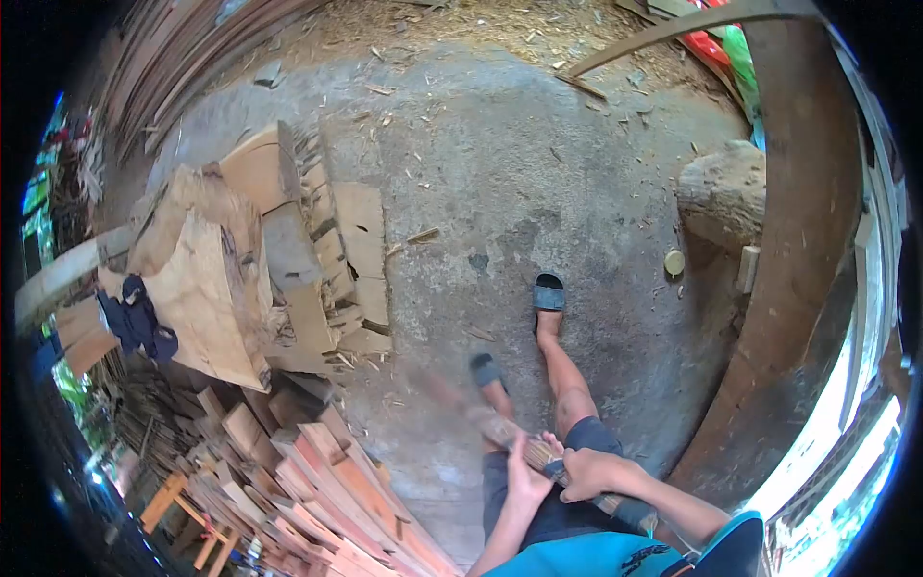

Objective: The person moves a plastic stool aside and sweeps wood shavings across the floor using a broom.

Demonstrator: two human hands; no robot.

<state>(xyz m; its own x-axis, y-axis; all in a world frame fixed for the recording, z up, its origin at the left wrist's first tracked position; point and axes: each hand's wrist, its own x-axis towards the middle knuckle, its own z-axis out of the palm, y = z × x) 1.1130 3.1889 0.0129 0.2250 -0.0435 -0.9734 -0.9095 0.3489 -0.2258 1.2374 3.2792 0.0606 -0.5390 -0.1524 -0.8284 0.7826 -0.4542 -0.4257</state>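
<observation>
A long, thick, brownish pole-like piece (495,426) slants across the front of my body. Its far upper-left end is smeared by motion, and its kind cannot be made out. My left hand (526,473) is closed around its middle. Just to the right, my right hand (594,471) grips the same piece nearer its lower end. A dark band shows between the two hands. The greyish lower end (630,514) sticks out past my right hand, close to my teal shirt (596,556).
Stacked planks (332,471) rise at lower left. Large wooden slabs (207,279) and flattened cardboard (361,240) lie further up. A big curved board (793,240) and a log (726,192) stand at right. Wood chips litter the concrete floor (481,173) around my sandalled feet.
</observation>
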